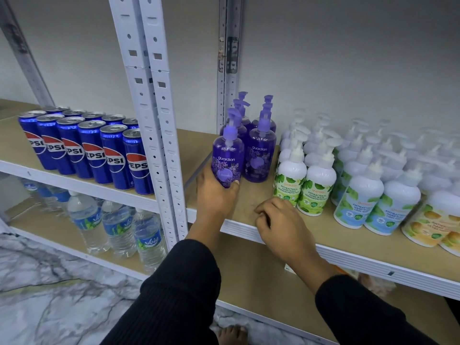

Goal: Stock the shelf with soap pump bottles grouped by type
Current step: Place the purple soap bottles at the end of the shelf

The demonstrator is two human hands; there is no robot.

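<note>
**Desk:** What do you have on the left?

**Me:** My left hand [216, 199] grips the base of a purple pump bottle [227, 155], with the thumb across the label. It reads "guardian", and the script below looks like "Lavender". It's upright at the front of the shelf [249, 202], just left of the other purple bottles [260, 155]. I can't tell whether it's set down.

**Desk:** And the right?

**Me:** My right hand [281, 224] rests on the shelf's front edge with the fingers curled under, and I see nothing in it.

**Desk:** What's next to it?

**Me:** White bottles with green leaves [290, 183] marked "ANTIBACTERIAL HAND WASH MAXIMUM PROTECTION", then blue-leaf bottles [356, 207] reading "COOL MINT". The yellow-label bottles [423, 226] are too blurred to read. Across the post are Pepsi cans [94, 155], with water bottles [117, 225] on the shelf below.
</note>
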